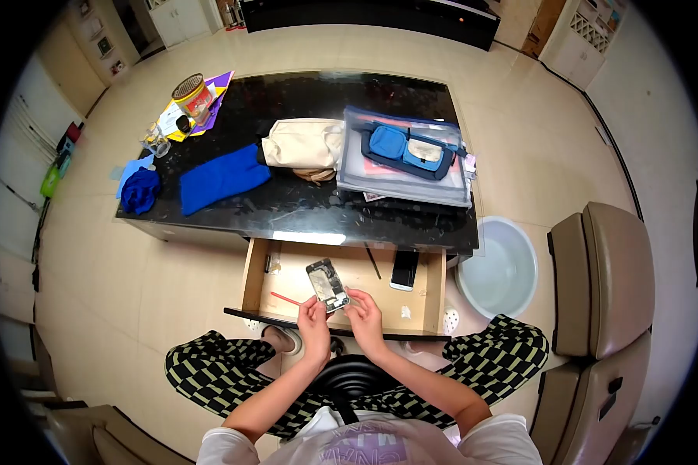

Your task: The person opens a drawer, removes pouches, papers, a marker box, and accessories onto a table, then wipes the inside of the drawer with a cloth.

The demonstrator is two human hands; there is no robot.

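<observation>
A phone with its inner parts exposed (328, 284) is held over the open drawer (287, 260), tilted toward me. My left hand (313, 325) pinches its lower left corner, and my right hand (364, 318) grips the lower right edge. A thin red stick (286, 297) lies in the drawer beside my left fingers. To the right in the drawer are a dark thin rod (373, 261), a white-framed smartphone (404, 270) and a small white scrap (406, 311). Small items too unclear to name lie at the drawer's left end.
On the black table (310, 97) are a blue folded cloth (223, 180), a cream pouch (302, 143), a mesh folder (353, 167) with a blue bag (411, 151) on it, and a jar (194, 97). A basin (498, 267) stands right of the drawer, near a brown sofa (616, 279).
</observation>
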